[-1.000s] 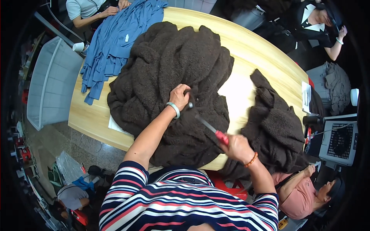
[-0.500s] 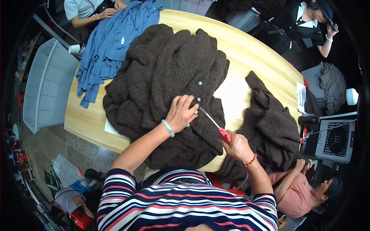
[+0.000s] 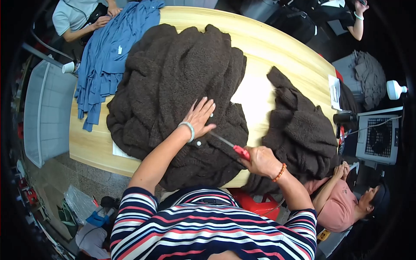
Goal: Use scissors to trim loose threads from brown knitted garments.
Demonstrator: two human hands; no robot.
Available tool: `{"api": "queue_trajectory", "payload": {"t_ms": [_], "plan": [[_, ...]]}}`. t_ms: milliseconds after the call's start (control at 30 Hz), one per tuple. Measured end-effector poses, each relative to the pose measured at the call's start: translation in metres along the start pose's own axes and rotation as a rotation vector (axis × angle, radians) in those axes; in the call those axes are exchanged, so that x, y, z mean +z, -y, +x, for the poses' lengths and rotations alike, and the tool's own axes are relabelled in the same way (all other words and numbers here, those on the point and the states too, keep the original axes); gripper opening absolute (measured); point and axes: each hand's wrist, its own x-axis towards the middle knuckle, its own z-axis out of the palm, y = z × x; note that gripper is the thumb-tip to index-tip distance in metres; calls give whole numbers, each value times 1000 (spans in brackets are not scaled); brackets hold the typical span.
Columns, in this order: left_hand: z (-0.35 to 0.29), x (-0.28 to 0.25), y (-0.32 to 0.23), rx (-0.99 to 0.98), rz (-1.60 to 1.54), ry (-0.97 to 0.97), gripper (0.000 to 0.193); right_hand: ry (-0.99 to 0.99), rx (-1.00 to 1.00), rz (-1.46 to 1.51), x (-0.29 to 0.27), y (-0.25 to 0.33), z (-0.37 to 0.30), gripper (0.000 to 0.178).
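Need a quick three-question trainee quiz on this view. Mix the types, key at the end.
1. Multiple choice: what is the right hand holding?
A) a white cup
B) a red-handled tool
C) a loose button

2. True or false: the left hand is clenched into a fist.

3. Fill in the colour: the clothes at the far-left corner of the table are ____.

Key
1. B
2. False: it is open, laid on the big brown pile.
3. blue
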Motion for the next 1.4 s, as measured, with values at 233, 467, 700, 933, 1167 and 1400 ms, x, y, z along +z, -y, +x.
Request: {"api": "queue_trajectory", "payload": {"t_ms": [233,467,700,933,1167,1400], "plan": [[-69,-4,-19,50,132,180,90,62,8,115,18,4,-14,34],[-69,1,-20,29,27,128,83,-317,171,45,-23,-9,14,22],[-71,4,-18,18,15,55,80,-44,-66,-75,14,5,0,28],[-72,-14,-15,28,-164,-3,57,18,10,118,15,7,-35,30],[39,-34,-4,-126,-102,-279,37,-284,119,111,10,2,-13,21],[32,-5,47,-143,-311,-326,7,-227,89,60,14,2,6,22]]}}
